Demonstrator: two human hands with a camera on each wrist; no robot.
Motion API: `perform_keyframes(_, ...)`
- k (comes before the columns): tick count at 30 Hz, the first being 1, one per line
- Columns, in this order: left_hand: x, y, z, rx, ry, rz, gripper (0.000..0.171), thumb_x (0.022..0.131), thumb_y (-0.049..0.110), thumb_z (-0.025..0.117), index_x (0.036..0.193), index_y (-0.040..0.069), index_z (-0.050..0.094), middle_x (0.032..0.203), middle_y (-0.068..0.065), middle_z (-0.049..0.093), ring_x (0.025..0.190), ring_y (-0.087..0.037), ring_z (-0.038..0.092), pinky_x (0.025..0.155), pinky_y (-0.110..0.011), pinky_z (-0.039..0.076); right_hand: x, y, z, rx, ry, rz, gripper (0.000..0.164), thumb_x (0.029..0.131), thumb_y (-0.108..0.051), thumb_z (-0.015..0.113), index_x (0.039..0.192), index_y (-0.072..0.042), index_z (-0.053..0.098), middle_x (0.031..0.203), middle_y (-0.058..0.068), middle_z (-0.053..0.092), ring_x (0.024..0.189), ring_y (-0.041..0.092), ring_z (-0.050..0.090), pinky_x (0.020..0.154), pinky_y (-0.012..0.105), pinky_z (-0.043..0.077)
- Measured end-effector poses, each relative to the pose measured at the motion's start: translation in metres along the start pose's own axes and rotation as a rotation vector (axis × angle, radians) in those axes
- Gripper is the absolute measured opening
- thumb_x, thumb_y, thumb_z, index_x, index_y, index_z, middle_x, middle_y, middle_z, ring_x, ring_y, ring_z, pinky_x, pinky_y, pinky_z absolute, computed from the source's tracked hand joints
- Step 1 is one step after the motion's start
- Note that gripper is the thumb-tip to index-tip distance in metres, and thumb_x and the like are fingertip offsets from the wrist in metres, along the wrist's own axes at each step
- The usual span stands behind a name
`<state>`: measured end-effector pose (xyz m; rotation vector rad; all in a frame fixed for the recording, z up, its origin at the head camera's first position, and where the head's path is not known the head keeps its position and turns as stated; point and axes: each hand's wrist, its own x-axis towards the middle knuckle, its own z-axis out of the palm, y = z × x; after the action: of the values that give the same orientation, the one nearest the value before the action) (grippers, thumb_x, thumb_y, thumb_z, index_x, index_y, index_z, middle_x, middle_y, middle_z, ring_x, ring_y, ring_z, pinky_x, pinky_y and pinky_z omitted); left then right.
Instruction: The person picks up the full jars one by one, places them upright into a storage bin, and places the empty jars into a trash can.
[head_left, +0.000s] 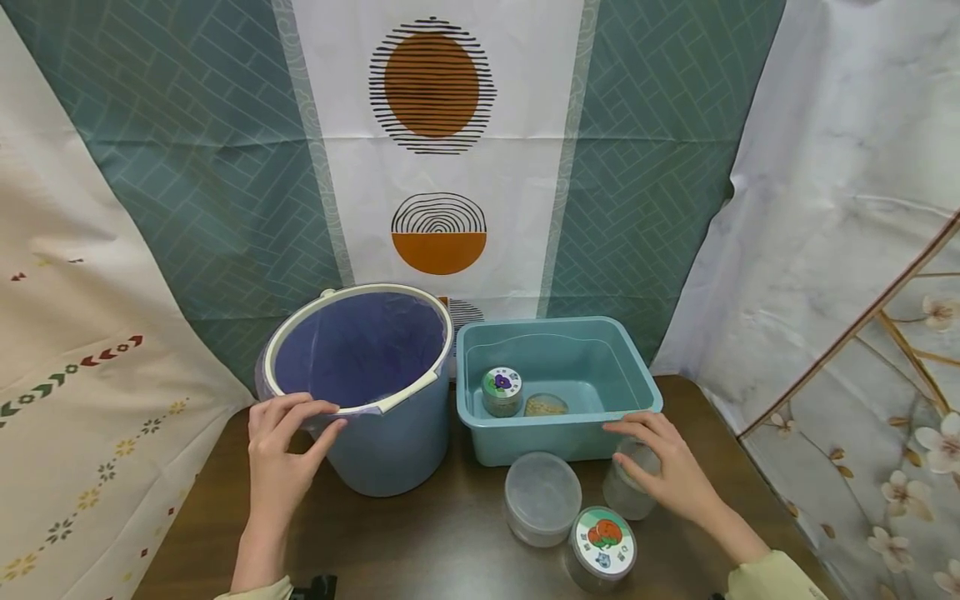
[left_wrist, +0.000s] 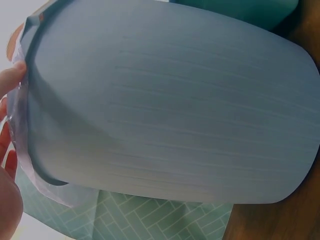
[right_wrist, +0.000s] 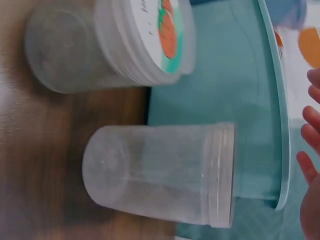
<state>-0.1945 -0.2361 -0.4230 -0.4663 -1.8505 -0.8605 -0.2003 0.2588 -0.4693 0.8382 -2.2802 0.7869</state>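
My left hand (head_left: 283, 454) is at the front left of the rim of a blue bucket (head_left: 390, 454), its fingers relaxed and the thumb apart from them. In the left wrist view the thumb (left_wrist: 14, 76) overlaps the purple plastic bag (left_wrist: 20, 112) lining the bucket. My right hand (head_left: 663, 467) is above a clear plastic jar (head_left: 628, 492) without a lid, fingers spread and apart from it in the right wrist view. Left of that jar stand a jar with a tomato-pictured lid (head_left: 602, 542) and a wider clear container (head_left: 542, 500).
A teal tub (head_left: 558, 429) stands behind the jars. Inside it are a jar with a purple-flower lid (head_left: 501, 392) and a small container with beige contents (head_left: 545, 406). Patterned cloth (head_left: 645, 167) hangs behind the dark wooden table (head_left: 420, 550).
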Motion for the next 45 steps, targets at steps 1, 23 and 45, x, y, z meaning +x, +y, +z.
perform_keyframes(1, 0.000, 0.000, 0.000, 0.001, -0.001, 0.000, 0.044, 0.087, 0.051, 0.069, 0.088, 0.007, 0.076, 0.092, -0.014, 0.063, 0.104, -0.010, 0.045, 0.102, -0.022, 0.026, -0.002, -0.004, 0.000, -0.013, -0.025, -0.001, 0.053, 0.072, -0.004, 0.082, 0.119, -0.022, 0.069, 0.114, -0.005, 0.062, 0.107, 0.008, 0.051, 0.090, 0.024, 0.036)
perform_keyframes(23, 0.000, 0.001, 0.002, 0.009, 0.006, 0.001, 0.042, 0.086, 0.048, 0.071, 0.087, 0.006, 0.076, 0.091, -0.015, 0.063, 0.096, -0.028, 0.045, 0.100, -0.019, 0.026, -0.030, -0.046, 0.015, -0.106, -0.517, -0.122, 0.056, 0.079, -0.050, 0.079, 0.129, -0.031, 0.060, 0.122, -0.017, 0.054, 0.104, 0.002, 0.054, 0.078, 0.025, 0.053)
perform_keyframes(45, -0.003, 0.000, 0.002, 0.014, 0.022, 0.023, 0.039, 0.087, 0.045, 0.072, 0.085, 0.006, 0.076, 0.091, -0.016, 0.063, 0.092, -0.034, 0.044, 0.100, -0.019, 0.026, 0.001, -0.042, 0.010, -0.117, -0.844, -0.228, 0.067, 0.062, -0.042, 0.087, 0.119, -0.032, 0.054, 0.114, -0.012, 0.047, 0.097, 0.005, 0.041, 0.071, 0.021, 0.044)
